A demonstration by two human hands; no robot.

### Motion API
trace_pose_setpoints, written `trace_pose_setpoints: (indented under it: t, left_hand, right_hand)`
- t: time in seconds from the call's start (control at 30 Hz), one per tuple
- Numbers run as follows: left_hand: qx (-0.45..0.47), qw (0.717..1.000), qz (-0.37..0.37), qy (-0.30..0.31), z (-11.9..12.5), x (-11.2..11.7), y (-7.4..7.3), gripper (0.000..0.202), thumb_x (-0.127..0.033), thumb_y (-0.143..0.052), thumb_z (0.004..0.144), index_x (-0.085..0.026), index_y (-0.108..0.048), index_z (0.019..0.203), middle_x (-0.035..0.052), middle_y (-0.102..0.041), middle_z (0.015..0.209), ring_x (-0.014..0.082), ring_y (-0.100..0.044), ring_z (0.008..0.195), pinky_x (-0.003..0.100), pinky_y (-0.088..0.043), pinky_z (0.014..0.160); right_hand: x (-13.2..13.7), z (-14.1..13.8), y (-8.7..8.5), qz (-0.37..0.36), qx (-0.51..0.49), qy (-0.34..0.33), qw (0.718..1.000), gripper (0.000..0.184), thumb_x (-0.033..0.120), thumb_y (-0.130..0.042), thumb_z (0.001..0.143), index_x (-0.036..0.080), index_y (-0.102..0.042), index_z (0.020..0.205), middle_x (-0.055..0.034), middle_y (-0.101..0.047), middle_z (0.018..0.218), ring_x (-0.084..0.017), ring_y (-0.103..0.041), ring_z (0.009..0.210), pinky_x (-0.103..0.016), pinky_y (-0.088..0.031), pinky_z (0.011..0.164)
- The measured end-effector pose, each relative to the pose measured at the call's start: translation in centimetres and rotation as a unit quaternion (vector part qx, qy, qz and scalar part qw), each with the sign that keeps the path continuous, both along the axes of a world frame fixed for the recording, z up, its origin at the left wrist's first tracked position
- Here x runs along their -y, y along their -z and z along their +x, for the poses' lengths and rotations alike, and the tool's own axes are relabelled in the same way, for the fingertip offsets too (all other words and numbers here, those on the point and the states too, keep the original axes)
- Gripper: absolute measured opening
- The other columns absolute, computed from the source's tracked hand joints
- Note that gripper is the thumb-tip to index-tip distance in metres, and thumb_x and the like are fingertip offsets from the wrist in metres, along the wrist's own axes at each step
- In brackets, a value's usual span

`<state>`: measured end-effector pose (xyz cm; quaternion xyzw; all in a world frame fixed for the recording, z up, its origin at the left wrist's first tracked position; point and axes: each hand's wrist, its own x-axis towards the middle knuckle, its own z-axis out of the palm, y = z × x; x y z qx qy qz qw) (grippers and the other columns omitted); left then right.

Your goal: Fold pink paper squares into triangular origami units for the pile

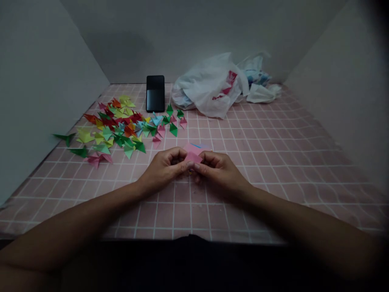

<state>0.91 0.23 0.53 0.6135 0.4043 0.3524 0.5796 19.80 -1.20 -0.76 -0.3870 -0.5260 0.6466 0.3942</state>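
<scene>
Between my two hands is a small piece of pink origami paper [193, 157], partly folded. My left hand [169, 163] pinches its left side with thumb and fingers, and my right hand [217, 166] pinches the right side. The two thumb tips meet at the paper's near edge. Just behind it lie more coloured sheets, pink with a strip of blue [199, 146], partly hidden by the held piece and my fingers. To the left spreads a pile of folded paper cranes [123, 129] in green, yellow, red, orange, blue and pink.
A black phone [155, 94] stands or lies at the back, beyond the cranes. White plastic bags [212, 87] sit crumpled by the back wall, right of the phone. Pink checked cloth [258, 150] covers the table, with grey walls on three sides.
</scene>
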Motion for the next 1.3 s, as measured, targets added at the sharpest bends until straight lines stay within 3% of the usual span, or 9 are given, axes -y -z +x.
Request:
trace_pose_setpoints:
  t: [0.13, 0.37, 0.6, 0.8, 1.03, 1.3]
  left_hand:
    - [-0.01, 1.0, -0.001, -0.003, 0.06, 0.09, 0.01, 0.023, -0.034, -0.071, 0.084, -0.014, -0.062, 0.076, -0.0013, -0.064, 0.066, 0.0079, -0.055, 0.057, 0.019, -0.044, 0.054]
    - [-0.026, 1.0, -0.01, -0.01, 0.2, -0.06, -0.3, 0.023, -0.036, -0.071, 0.082, -0.015, -0.065, 0.079, -0.0004, -0.065, 0.069, 0.0085, -0.054, 0.057, 0.02, -0.042, 0.053]
    - [-0.119, 0.99, 0.071, -0.008, 0.13, 0.17, -0.18, 0.018, -0.029, -0.071, 0.08, -0.014, -0.064, 0.071, -0.0012, -0.06, 0.065, 0.0091, -0.048, 0.059, 0.021, -0.036, 0.054]
    - [-0.053, 0.998, 0.03, -0.002, 0.22, 0.38, -0.35, 0.02, -0.034, -0.068, 0.085, -0.014, -0.067, 0.082, 0.0026, -0.068, 0.077, 0.0125, -0.059, 0.069, 0.024, -0.045, 0.063]
    - [-0.128, 0.986, 0.103, 0.001, 0.22, 0.37, -0.09, 0.014, -0.025, -0.067, 0.082, -0.015, -0.064, 0.073, -0.0016, -0.059, 0.065, 0.0092, -0.049, 0.059, 0.02, -0.037, 0.054]
    - [-0.023, 0.999, -0.022, -0.029, 0.2, 0.18, 0.44, 0.019, -0.035, -0.068, 0.085, -0.016, -0.064, 0.085, 0.0016, -0.068, 0.074, 0.0123, -0.064, 0.066, 0.023, -0.052, 0.062]
  right_hand:
    - [-0.01, 0.01, 0.32, -0.001, -0.006, -0.025, 1.0, 0.028, 0.042, -0.069, 0.088, 0.017, -0.063, 0.076, 0.0003, -0.063, 0.065, -0.011, -0.058, 0.058, -0.027, -0.045, 0.059]
    - [-0.12, 0.1, -0.09, 0.013, 0.001, 0.017, 1.0, 0.021, 0.036, -0.07, 0.087, 0.018, -0.063, 0.08, 0.0006, -0.065, 0.067, -0.012, -0.06, 0.061, -0.027, -0.048, 0.061]
    - [0.08, -0.08, -0.15, 0.029, 0.003, 0.022, 0.999, 0.021, 0.035, -0.074, 0.082, 0.018, -0.062, 0.078, 0.0003, -0.066, 0.071, -0.011, -0.059, 0.063, -0.027, -0.047, 0.06]
    - [0.11, -0.03, -0.17, 0.063, -0.002, 0.048, 0.997, 0.015, 0.03, -0.068, 0.087, 0.019, -0.061, 0.078, 0.0007, -0.065, 0.069, -0.013, -0.061, 0.063, -0.029, -0.049, 0.064]
    - [-0.16, 0.01, -0.06, 0.082, 0.028, 0.05, 0.995, 0.014, 0.027, -0.072, 0.081, 0.019, -0.061, 0.078, 0.0013, -0.063, 0.074, -0.012, -0.057, 0.069, -0.028, -0.045, 0.066]
    - [-0.17, 0.3, -0.49, 0.047, 0.033, 0.06, 0.997, 0.021, 0.036, -0.072, 0.082, 0.021, -0.059, 0.075, 0.0005, -0.063, 0.068, -0.014, -0.058, 0.063, -0.03, -0.046, 0.062]
